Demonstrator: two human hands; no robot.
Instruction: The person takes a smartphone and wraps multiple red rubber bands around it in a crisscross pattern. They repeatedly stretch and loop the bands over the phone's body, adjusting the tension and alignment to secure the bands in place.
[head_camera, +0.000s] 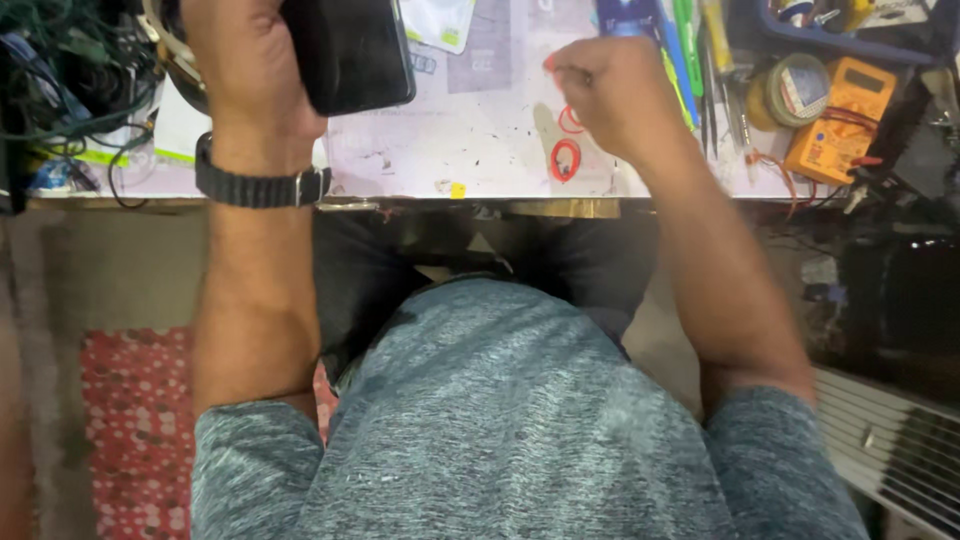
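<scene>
My left hand (245, 70) grips a black smartphone (350, 50) at the top left, above the edge of a pale, stained work mat (470, 140). A dark watch (258, 186) sits on that wrist. My right hand (610, 95) is closed in a fist over the mat, pinching something small and orange-red at its fingertips; what it is I cannot tell. Just below that hand, red wire loops (566, 158) lie on the mat.
An orange multimeter (840, 115) and a tape roll (795, 90) sit at the right, with green and yellow tools (690, 45) beside them. Tangled green cables (70, 70) fill the left. A small yellow piece (458, 190) lies at the bench edge. A red patterned rug (135, 430) covers the floor.
</scene>
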